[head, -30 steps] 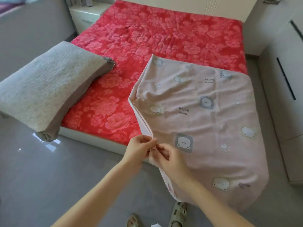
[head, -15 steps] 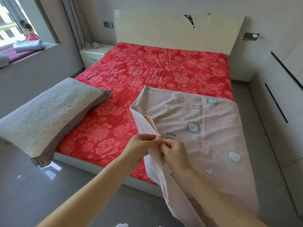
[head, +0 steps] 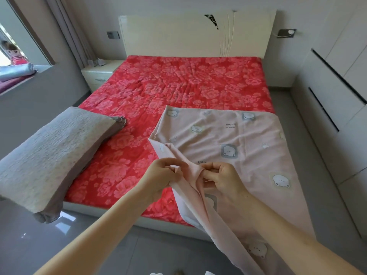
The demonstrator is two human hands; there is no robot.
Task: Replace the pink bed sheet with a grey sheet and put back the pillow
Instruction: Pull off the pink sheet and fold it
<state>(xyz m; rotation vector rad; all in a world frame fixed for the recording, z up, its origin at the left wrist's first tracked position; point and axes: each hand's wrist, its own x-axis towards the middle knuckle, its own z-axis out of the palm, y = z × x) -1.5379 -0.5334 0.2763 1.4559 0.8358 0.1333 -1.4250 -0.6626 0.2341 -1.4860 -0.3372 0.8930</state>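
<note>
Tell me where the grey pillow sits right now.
In the head view, the grey pillow lies on the left near corner of the bed, overhanging its edge, left of the pink sheet.

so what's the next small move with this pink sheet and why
Probably pull the pink sheet toward you, off the bed: left hand and right hand both pinch its bunched near edge, while most of it lies spread on the red floral cover.

Your pink sheet (head: 254,139), bear print, lies rumpled over the near right corner of the bed (head: 178,86), its near part hanging off the foot edge. You pinch its bunched edge with left hand (head: 158,177) and right hand (head: 224,179). The grey pillow (head: 53,155) lies flat on the near left corner, overhanging the edge.
</note>
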